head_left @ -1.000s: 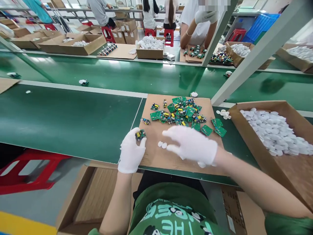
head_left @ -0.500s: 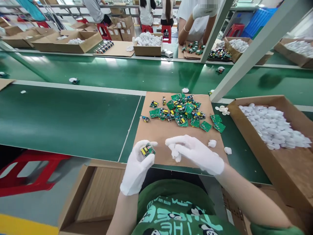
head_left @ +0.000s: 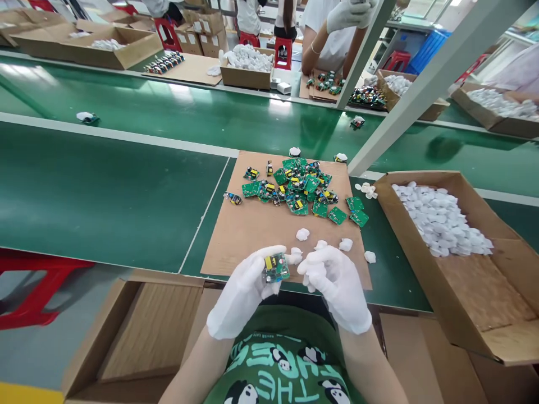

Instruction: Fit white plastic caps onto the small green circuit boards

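Note:
In my gloved left hand (head_left: 252, 286) is a small green circuit board (head_left: 276, 268) with yellow and dark parts, gripped at its edge and tilted toward me. Close by on the right, my gloved right hand (head_left: 334, 286) has its fingers curled together at the tips; whatever they hold is hidden against the white glove. A white piece (head_left: 296, 255) shows between the two hands. Other small white pieces (head_left: 302, 234) lie on the cardboard sheet (head_left: 244, 230) just beyond. Farther back on that sheet rests a loose heap of circuit boards (head_left: 297, 185).
At right stands an open cardboard box (head_left: 484, 297) with many white pieces (head_left: 442, 219). A slanted metal post (head_left: 404, 118) rises behind the sheet. Beyond runs a green conveyor belt (head_left: 189, 118) carrying a few boards. A co-worker (head_left: 328, 33) sits across it.
My right hand has drawn inward and closed its fingers beside the board. The left hand has moved right and turned the board. More white pieces now lie on the sheet; the view has shifted.

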A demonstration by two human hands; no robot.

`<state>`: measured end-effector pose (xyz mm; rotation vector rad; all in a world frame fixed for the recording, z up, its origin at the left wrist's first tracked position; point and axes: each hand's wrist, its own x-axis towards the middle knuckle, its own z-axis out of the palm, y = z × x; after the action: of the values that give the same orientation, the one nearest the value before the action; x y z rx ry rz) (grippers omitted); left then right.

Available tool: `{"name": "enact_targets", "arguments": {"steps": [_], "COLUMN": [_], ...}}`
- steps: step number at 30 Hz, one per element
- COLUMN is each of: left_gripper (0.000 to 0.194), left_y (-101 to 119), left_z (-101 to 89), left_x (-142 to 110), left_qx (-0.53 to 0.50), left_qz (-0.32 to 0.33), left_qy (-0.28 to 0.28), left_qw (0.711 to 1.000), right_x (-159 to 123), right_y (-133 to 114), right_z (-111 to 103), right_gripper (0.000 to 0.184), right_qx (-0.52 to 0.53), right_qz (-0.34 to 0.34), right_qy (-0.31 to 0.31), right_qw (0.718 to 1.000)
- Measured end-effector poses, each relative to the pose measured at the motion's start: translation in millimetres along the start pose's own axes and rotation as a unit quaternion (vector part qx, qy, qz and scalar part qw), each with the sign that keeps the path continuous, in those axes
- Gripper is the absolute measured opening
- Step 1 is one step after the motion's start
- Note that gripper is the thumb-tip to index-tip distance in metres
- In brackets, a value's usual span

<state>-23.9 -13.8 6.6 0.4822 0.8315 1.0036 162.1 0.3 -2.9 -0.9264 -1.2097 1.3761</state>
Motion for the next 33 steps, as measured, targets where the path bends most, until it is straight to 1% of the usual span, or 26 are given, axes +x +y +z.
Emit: {"name": "enact_targets", "arguments": {"steps": [2, 4, 6, 8, 9, 10, 13, 14, 16, 19, 21, 23, 25, 27, 30, 32, 33], "left_gripper": [0.036, 0.035, 0.036, 0.038, 0.039, 0.04, 0.041, 0.042, 0.042, 0.035, 0.028, 0.022, 0.019, 0.021, 0.032, 0.039, 0.041], "left_y": [-1, -5, -10, -17, -20, -23, -33, -36, -40, -44, -43, -41, -40, -40, -43, -46, -46], "left_z": [2.9, 4.6, 5.9, 8.2, 10.0, 12.1, 18.9, 20.8, 23.6, 25.0, 24.2, 22.2, 19.3, 16.0, 11.8, 10.0, 9.4], "left_x": [-1, 0, 1, 1, 1, 1, -1, -2, -3, -5, -5, -4, -4, -4, -6, -7, -7], "left_qx": [-0.005, -0.005, -0.007, -0.012, -0.016, -0.022, -0.039, -0.044, -0.051, -0.048, -0.03, -0.018, -0.012, -0.008, 0.018, 0.056, 0.082], "left_qz": [-0.005, -0.003, 0.012, 0.04, 0.058, 0.075, 0.115, 0.123, 0.137, 0.17, 0.185, 0.18, 0.162, 0.153, 0.168, 0.188, 0.197], "left_qy": [-0.002, -0.013, -0.02, -0.008, 0.005, 0.02, 0.046, 0.05, 0.058, 0.081, 0.087, 0.077, 0.056, 0.043, 0.041, 0.039, 0.034], "left_qw": [1.0, 1.0, 1.0, 0.999, 0.998, 0.997, 0.992, 0.99, 0.988, 0.981, 0.978, 0.981, 0.985, 0.987, 0.985, 0.98, 0.976], "right_x": [-2, -5, -8, -10, -11, -12, -14, -14, -15, -17, -18, -19, -20, -21, -22, -23, -23], "right_y": [1, 1, -2, -5, -7, -8, -8, -7, -3, 4, 8, 10, 10, 7, 1, -2, -3], "right_z": [-2, -3, -1, 3, 5, 7, 11, 12, 14, 17, 18, 17, 14, 10, 6, 8, 11], "right_gripper": [0.014, 0.016, 0.016, 0.01, 0.008, 0.012, 0.032, 0.034, 0.034, 0.038, 0.041, 0.047, 0.051, 0.047, 0.036, 0.029, 0.027], "right_qx": [-0.027, -0.045, -0.065, -0.099, -0.12, -0.138, -0.184, -0.208, -0.275, -0.354, -0.357, -0.334, -0.308, -0.289, -0.255, -0.233, -0.222], "right_qz": [-0.011, -0.014, -0.023, -0.033, -0.033, -0.036, -0.074, -0.092, -0.127, -0.163, -0.183, -0.193, -0.192, -0.185, -0.195, -0.202, -0.195], "right_qy": [0.022, 0.037, 0.059, 0.08, 0.078, 0.065, 0.027, 0.026, 0.048, 0.076, 0.091, 0.101, 0.092, 0.066, 0.012, 0.014, 0.028], "right_qw": [0.999, 0.998, 0.996, 0.991, 0.989, 0.988, 0.98, 0.973, 0.952, 0.918, 0.911, 0.917, 0.927, 0.937, 0.947, 0.951, 0.955]}}
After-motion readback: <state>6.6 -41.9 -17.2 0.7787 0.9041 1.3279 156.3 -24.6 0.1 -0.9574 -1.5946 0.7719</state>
